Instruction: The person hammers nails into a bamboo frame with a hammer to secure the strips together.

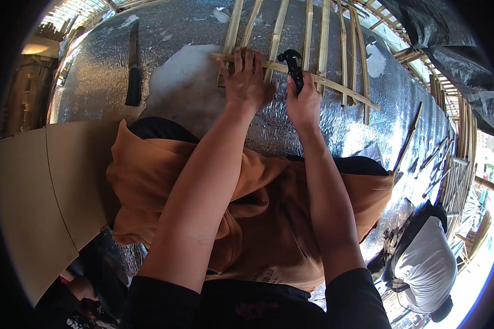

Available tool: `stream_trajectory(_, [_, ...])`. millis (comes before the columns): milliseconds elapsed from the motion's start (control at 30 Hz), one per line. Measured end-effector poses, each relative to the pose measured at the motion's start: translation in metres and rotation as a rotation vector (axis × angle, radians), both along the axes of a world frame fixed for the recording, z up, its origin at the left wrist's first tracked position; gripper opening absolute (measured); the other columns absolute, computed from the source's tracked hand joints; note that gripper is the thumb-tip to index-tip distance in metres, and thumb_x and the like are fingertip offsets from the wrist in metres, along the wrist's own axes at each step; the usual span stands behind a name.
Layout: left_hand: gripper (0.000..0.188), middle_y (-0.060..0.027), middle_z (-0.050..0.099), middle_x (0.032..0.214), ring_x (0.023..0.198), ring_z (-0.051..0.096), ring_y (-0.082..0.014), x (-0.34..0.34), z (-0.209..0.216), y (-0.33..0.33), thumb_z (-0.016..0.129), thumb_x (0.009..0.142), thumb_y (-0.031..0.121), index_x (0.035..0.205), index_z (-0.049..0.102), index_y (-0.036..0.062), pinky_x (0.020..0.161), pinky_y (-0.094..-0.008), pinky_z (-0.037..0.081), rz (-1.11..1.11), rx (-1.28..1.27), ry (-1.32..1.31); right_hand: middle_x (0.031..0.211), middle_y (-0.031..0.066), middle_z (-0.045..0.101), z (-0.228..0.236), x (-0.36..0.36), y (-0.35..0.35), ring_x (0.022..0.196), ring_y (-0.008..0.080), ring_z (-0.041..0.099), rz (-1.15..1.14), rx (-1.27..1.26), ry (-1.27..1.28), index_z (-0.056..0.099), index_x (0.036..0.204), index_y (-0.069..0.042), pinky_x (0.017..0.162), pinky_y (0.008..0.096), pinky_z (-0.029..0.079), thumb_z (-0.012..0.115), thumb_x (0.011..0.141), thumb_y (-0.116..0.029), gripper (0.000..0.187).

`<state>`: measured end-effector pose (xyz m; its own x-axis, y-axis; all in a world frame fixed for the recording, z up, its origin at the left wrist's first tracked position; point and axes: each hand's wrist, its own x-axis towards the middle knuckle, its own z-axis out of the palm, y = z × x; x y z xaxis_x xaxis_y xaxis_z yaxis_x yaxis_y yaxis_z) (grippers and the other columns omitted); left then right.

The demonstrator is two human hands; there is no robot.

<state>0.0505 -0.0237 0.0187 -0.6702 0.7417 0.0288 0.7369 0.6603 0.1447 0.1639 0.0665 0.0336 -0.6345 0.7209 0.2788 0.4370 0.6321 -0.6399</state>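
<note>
My left hand (pixel 246 82) lies with fingers stretched over a bamboo cross strip (pixel 335 86), at the strip's left end. Several long bamboo slats (pixel 278 33) run away from me and meet this strip, like a frame. In my right hand (pixel 304 101) is a black claw hammer (pixel 294 68), held close to its head, just above the cross strip. The hammer's head points away from me, to the right of my left hand. Any nail under my left fingers is hidden. The frame lies on a silver foil sheet (pixel 197 27).
To the left on the foil lies a long narrow tool with a thick black end (pixel 133 88). A brown cloth (pixel 280 219) covers my lap. Cardboard (pixel 33 186) stands at the left. Dark strips (pixel 410 137) and a white cloth-covered shape (pixel 427 266) are on the right. Another person's hand (pixel 82 288) shows lower left.
</note>
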Motion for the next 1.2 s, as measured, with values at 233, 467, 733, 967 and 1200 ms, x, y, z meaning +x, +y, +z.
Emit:
stream_trajectory(233, [0.091,-0.0138,0.024,0.164,0.154,0.015,-0.0319,0.002,-0.005,0.003,0.049,0.093,0.064,0.159,0.023,0.0065,0.117,-0.0717,0.003,0.014,-0.031,0.034,0.076,0.0266,0.068,0.0,0.0,0.001,0.072,0.0484,0.067,0.006,-0.037,-0.006,0.054,0.109,-0.002,0.058,0.0561,0.052,0.062,0.097,-0.021,0.024])
stream_trajectory(467, [0.086,-0.0139,0.023,0.164,0.154,0.015,-0.0317,0.005,-0.014,0.002,0.044,0.096,0.062,0.158,0.024,0.0054,0.118,-0.0709,0.005,0.015,-0.015,0.11,0.078,0.0263,0.069,0.001,0.002,-0.001,0.072,0.0482,0.067,0.01,-0.074,-0.025,0.055,0.112,-0.003,0.057,0.0558,0.053,0.062,0.097,-0.021,0.024])
stream_trajectory(733, [0.084,-0.0128,0.021,0.165,0.155,0.011,-0.0325,0.003,-0.017,0.004,0.043,0.097,0.06,0.159,0.023,0.0056,0.12,-0.0651,0.005,0.016,-0.023,0.085,0.078,0.0269,0.068,0.003,0.002,-0.005,0.072,0.0486,0.067,0.067,-0.029,0.052,0.054,0.112,-0.003,0.057,0.0558,0.052,0.063,0.096,-0.02,0.025])
stream_trajectory(967, [0.083,-0.0143,0.026,0.163,0.154,0.014,-0.0331,0.002,-0.018,0.001,0.045,0.098,0.056,0.157,0.024,0.0027,0.122,-0.0615,0.01,0.002,0.063,0.07,0.078,0.0269,0.068,0.004,0.001,-0.005,0.073,0.0489,0.067,0.062,-0.03,-0.005,0.054,0.111,-0.002,0.058,0.0554,0.052,0.063,0.096,-0.019,0.024])
stream_trajectory(1200, [0.085,-0.0138,0.025,0.164,0.154,0.014,-0.0336,0.004,-0.015,0.003,0.044,0.097,0.059,0.158,0.023,0.0037,0.121,-0.0636,0.009,0.004,0.001,0.071,0.076,0.0275,0.068,0.002,0.002,-0.004,0.072,0.0486,0.068,0.065,-0.014,0.001,0.054,0.114,-0.001,0.058,0.0546,0.053,0.063,0.096,-0.021,0.028])
